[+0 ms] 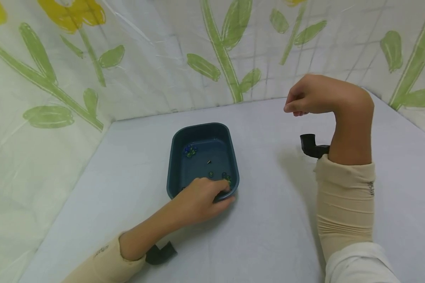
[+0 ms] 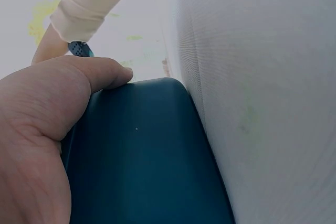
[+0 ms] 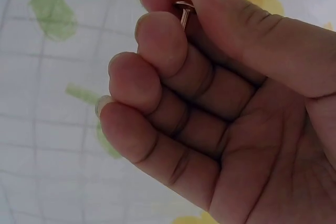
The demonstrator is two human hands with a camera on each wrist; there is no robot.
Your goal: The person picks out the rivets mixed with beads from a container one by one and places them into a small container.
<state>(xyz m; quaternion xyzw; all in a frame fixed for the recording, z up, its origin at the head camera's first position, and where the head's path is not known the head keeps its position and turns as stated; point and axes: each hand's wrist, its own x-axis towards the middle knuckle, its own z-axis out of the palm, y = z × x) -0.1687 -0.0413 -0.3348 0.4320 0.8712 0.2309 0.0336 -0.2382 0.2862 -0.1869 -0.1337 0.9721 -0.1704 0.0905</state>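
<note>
A deep blue plastic tub (image 1: 204,127) with rounded corners stands on the table. My left hand (image 1: 202,200) grips its near right rim, fingers over the inside and thumb along the outer wall; the left wrist view shows the thumb pressed to the tub's side (image 2: 142,145). Inside lie blue and green glassy marbles (image 1: 190,151) at the far left and more (image 1: 226,179) by the left fingers. A tiny metal piece (image 1: 209,162) lies mid-floor. Raised right of the tub, my right hand (image 1: 322,94) pinches a small flat-headed metal pin (image 3: 185,11) between thumb and index finger.
A pale cloth covers the table (image 1: 262,220). Behind it hangs a white sheet (image 1: 145,70) painted with green stems and yellow flowers. Black curved wrist mounts (image 1: 309,146) stick out from both forearms.
</note>
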